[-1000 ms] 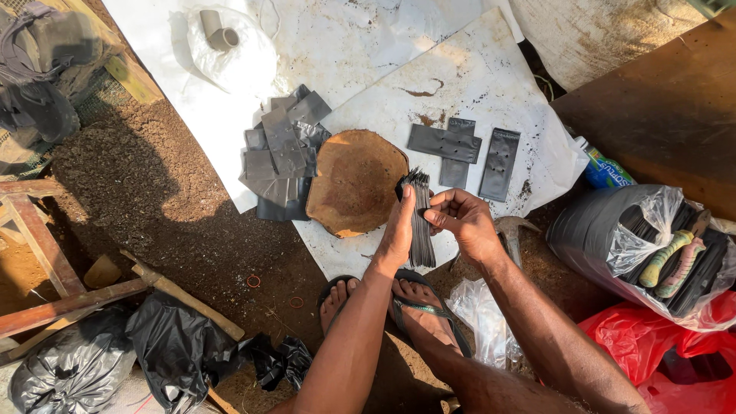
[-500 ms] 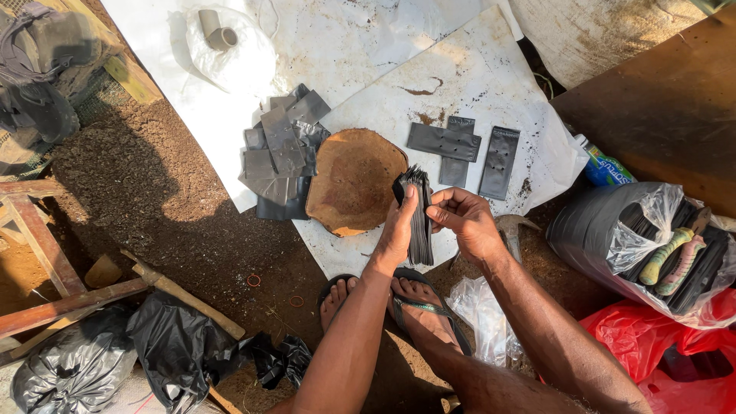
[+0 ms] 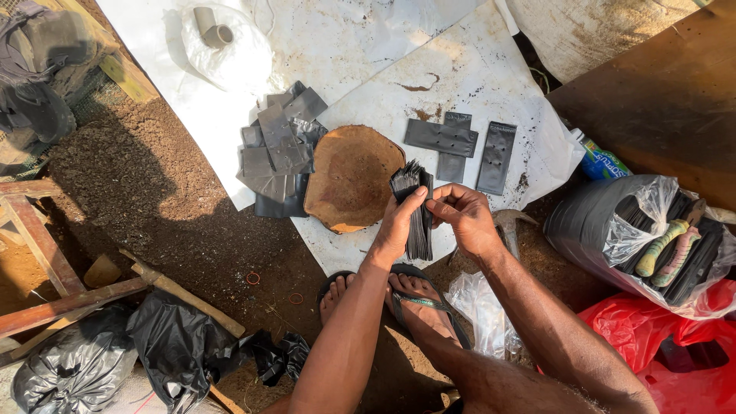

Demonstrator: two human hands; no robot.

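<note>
Head view: both hands [image 3: 433, 222] grip a black bag stack [image 3: 414, 211] beside a soil mound [image 3: 349, 178] and flat bags [image 3: 277, 149].

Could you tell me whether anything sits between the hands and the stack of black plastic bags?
Nothing visible does: the left hand and right hand both grip the stack of black bags directly, above the white sheet.

Bare brown earth floor [image 3: 176, 222], lying partly in shade, sunlight falling across the upper area. White sheeting [image 3: 460, 77] spreading over the ground. Weathered wooden frame [image 3: 38, 245] sitting at left. Brown board [image 3: 659, 100] resting at upper right. Black plastic bags [image 3: 115, 353] slumping at lower left.
</note>
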